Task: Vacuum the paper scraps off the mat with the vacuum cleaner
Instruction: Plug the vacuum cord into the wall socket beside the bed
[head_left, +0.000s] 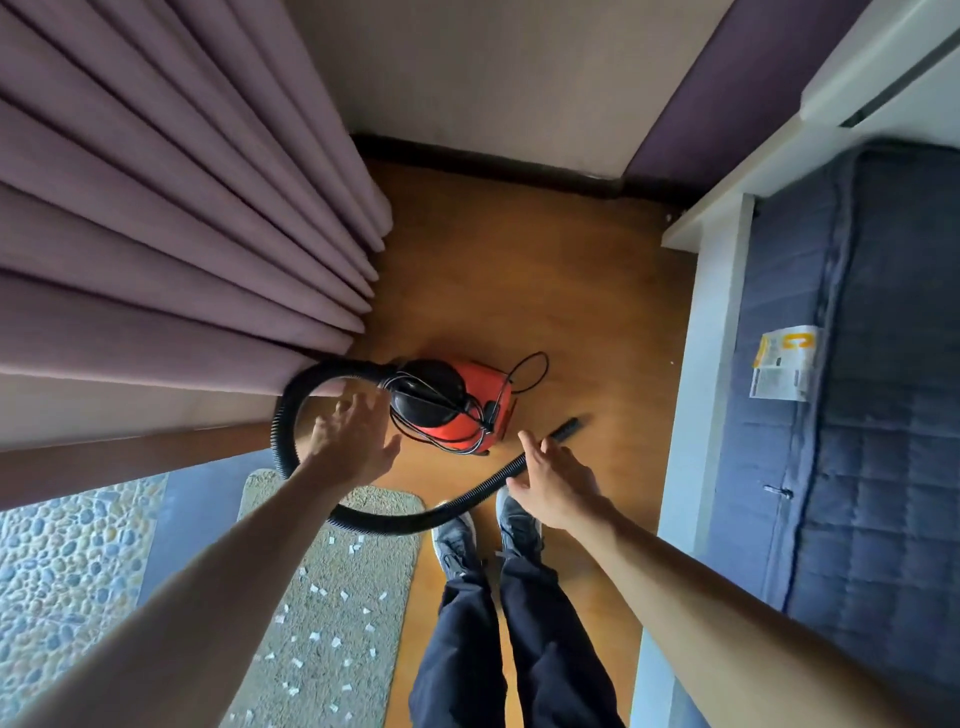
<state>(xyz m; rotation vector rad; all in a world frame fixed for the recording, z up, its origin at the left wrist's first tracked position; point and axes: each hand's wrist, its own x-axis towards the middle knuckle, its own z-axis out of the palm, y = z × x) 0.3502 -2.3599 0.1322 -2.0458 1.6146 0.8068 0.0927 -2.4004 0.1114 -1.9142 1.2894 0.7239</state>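
A red and black vacuum cleaner sits on the wooden floor with its cord wrapped over the top. Its black ribbed hose loops left and back to a nozzle lying on the floor. My left hand hovers open just left of the vacuum body, fingers spread. My right hand is open over the hose near the nozzle end, fingers on or just above it. A beige mat lies at lower left, strewn with several white paper scraps.
Purple curtains hang at the left, close to the hose loop. A bed with a blue quilted mattress and white frame fills the right. My shoes stand between mat and bed. Pebble flooring lies at far left.
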